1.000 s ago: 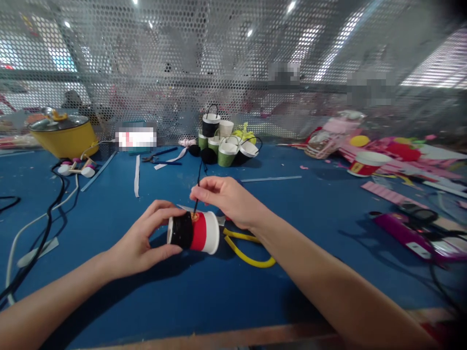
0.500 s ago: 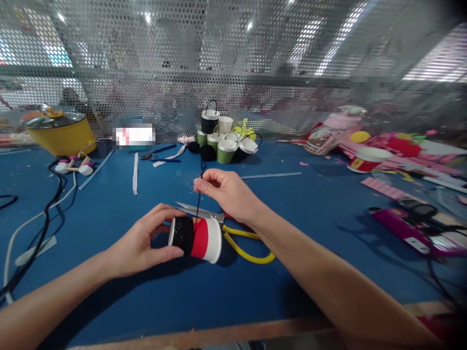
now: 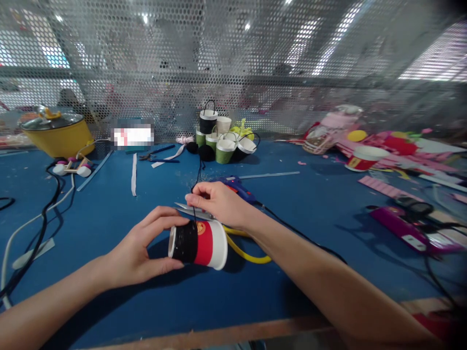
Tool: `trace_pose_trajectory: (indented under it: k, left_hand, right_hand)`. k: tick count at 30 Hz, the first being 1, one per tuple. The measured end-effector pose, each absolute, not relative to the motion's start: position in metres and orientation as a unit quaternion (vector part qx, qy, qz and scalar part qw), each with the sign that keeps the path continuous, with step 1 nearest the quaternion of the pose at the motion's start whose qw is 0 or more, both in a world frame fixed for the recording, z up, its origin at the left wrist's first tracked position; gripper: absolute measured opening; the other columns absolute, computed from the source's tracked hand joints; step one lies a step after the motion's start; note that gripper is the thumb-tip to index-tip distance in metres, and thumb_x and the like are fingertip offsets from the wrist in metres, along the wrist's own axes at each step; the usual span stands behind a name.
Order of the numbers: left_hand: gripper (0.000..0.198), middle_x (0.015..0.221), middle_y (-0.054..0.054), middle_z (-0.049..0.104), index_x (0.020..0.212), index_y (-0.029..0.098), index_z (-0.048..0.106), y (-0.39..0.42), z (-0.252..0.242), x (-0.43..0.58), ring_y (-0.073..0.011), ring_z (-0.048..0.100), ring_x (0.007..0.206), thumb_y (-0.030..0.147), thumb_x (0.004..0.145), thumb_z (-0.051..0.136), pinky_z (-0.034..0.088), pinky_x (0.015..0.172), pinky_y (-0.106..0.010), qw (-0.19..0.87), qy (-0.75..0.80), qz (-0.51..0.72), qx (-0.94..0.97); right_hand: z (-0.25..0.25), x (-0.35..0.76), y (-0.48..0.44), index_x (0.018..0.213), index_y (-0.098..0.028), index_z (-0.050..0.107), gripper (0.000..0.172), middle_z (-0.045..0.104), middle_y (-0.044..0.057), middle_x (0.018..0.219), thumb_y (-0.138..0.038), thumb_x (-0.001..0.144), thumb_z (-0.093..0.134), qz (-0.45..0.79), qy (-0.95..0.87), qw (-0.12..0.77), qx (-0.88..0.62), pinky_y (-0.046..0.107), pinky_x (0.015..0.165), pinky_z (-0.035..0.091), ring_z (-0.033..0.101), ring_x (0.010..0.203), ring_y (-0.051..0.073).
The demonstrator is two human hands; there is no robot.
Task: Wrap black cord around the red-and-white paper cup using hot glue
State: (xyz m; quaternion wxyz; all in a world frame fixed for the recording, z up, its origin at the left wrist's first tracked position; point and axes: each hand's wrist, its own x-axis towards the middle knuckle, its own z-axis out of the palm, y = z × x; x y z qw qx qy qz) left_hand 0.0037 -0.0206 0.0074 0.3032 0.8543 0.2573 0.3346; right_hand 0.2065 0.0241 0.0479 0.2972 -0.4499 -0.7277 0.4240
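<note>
A paper cup [image 3: 204, 244], red and white with black cord wound round its narrower end, lies on its side above the blue table. My left hand [image 3: 148, 245] is closed on the wound end, thumb below and fingers over the top. Just above the cup my right hand [image 3: 215, 201] pinches the black cord [image 3: 194, 214], which runs from the cup through the fingers and back toward a black yarn ball [image 3: 206, 153]. Behind the cup lie scissors [image 3: 189, 209], partly hidden. A yellow loop [image 3: 251, 256] curves on the table under my right wrist.
A blue glue gun [image 3: 237, 187] lies behind my right hand, its cable trailing right. Several finished cups [image 3: 225, 149] with cord handles stand at the back. Pliers [image 3: 160, 158] lie back left, near a yellow pot [image 3: 60, 138]. A purple box [image 3: 397, 228] is at the right.
My right hand has come down and slightly left toward the cup, still pinching the cord, and the glue gun now shows behind it. In my left hand the cup has turned, showing more of its emblem.
</note>
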Motion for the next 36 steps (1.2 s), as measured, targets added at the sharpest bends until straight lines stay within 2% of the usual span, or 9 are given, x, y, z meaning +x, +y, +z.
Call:
trace_pose_trajectory:
  k: [5, 8, 16, 22, 25, 28, 30, 32, 36]
  left_hand:
    - [0.049, 0.116, -0.009, 0.047, 0.124, 0.025, 0.044, -0.022, 0.008, 0.004, -0.0216, 0.048, 0.108, 0.030, 0.080, 0.063, 0.043, 0.095, -0.035, 0.265, 0.243, 0.341, 0.869]
    - [0.046, 0.117, -0.010, 0.047, 0.124, 0.024, 0.045, -0.022, 0.007, 0.004, -0.0215, 0.049, 0.108, 0.030, 0.081, 0.062, 0.044, 0.094, -0.035, 0.246, 0.237, 0.342, 0.875]
    - [0.048, 0.121, -0.010, 0.048, 0.127, 0.028, 0.043, -0.022, 0.008, 0.001, -0.0245, 0.048, 0.114, 0.022, 0.082, 0.060, 0.046, 0.095, -0.039, 0.191, 0.222, 0.323, 0.900]
    - [0.047, 0.123, -0.010, 0.042, 0.127, 0.031, 0.042, -0.020, 0.003, 0.002, -0.0245, 0.047, 0.116, 0.021, 0.084, 0.057, 0.046, 0.096, -0.040, 0.208, 0.235, 0.327, 0.891]
    - [0.057, 0.127, -0.010, 0.041, 0.129, 0.031, 0.041, -0.018, 0.003, 0.003, -0.0271, 0.044, 0.119, 0.028, 0.077, 0.066, 0.042, 0.099, -0.043, 0.248, 0.263, 0.334, 0.871]
    - [0.069, 0.123, -0.012, 0.046, 0.129, 0.026, 0.037, -0.017, 0.004, 0.008, -0.0284, 0.049, 0.114, 0.043, 0.071, 0.070, 0.046, 0.093, -0.042, 0.374, 0.306, 0.353, 0.801]
    - [0.061, 0.112, -0.012, 0.054, 0.123, 0.021, 0.040, -0.017, 0.005, 0.011, -0.0260, 0.056, 0.101, 0.050, 0.074, 0.063, 0.051, 0.082, -0.040, 0.470, 0.341, 0.344, 0.738]
    - [0.052, 0.101, -0.010, 0.058, 0.115, 0.017, 0.044, -0.018, 0.006, 0.013, -0.0227, 0.059, 0.088, 0.051, 0.078, 0.058, 0.052, 0.073, -0.037, 0.523, 0.374, 0.321, 0.695]
    - [0.040, 0.090, -0.005, 0.058, 0.108, 0.017, 0.046, -0.019, 0.005, 0.014, -0.0191, 0.059, 0.083, 0.042, 0.080, 0.060, 0.050, 0.073, -0.035, 0.511, 0.387, 0.321, 0.697]
  right_hand:
    - [0.049, 0.206, 0.022, 0.063, -0.016, 0.052, 0.026, 0.050, -0.003, 0.060, -0.036, 0.079, 0.057, 0.427, -0.746, 0.238, -0.452, 0.024, 0.055, 0.032, 0.039, 0.056, 0.009]
    - [0.052, 0.205, 0.020, 0.061, -0.016, 0.048, 0.026, 0.046, -0.004, 0.059, -0.031, 0.082, 0.055, 0.408, -0.764, 0.201, -0.459, 0.023, 0.054, 0.030, 0.038, 0.057, 0.009]
    - [0.056, 0.207, 0.016, 0.068, -0.018, 0.046, 0.026, 0.053, -0.001, 0.067, -0.035, 0.087, 0.046, 0.371, -0.804, 0.135, -0.445, 0.025, 0.055, 0.032, 0.044, 0.062, 0.011]
    - [0.056, 0.207, 0.017, 0.066, -0.020, 0.040, 0.026, 0.045, -0.003, 0.063, -0.033, 0.089, 0.043, 0.317, -0.824, 0.146, -0.446, 0.025, 0.055, 0.031, 0.042, 0.060, 0.011]
    - [0.055, 0.206, 0.016, 0.068, -0.020, 0.039, 0.025, 0.046, -0.002, 0.063, -0.032, 0.089, 0.042, 0.297, -0.814, 0.160, -0.473, 0.025, 0.057, 0.032, 0.043, 0.061, 0.012]
    - [0.053, 0.202, 0.011, 0.069, -0.020, 0.039, 0.023, 0.049, -0.001, 0.065, -0.031, 0.089, 0.042, 0.257, -0.811, 0.176, -0.495, 0.026, 0.056, 0.032, 0.044, 0.060, 0.013]
    - [0.050, 0.199, 0.008, 0.069, -0.021, 0.038, 0.022, 0.051, 0.000, 0.067, -0.029, 0.089, 0.043, 0.218, -0.818, 0.185, -0.500, 0.026, 0.057, 0.032, 0.044, 0.061, 0.013]
    - [0.048, 0.196, 0.004, 0.070, -0.021, 0.038, 0.021, 0.051, 0.001, 0.071, -0.029, 0.089, 0.042, 0.193, -0.824, 0.188, -0.499, 0.027, 0.059, 0.032, 0.045, 0.063, 0.014]
    - [0.047, 0.194, 0.001, 0.071, -0.020, 0.040, 0.020, 0.050, 0.001, 0.073, -0.028, 0.089, 0.042, 0.188, -0.830, 0.195, -0.488, 0.027, 0.060, 0.033, 0.045, 0.064, 0.014]
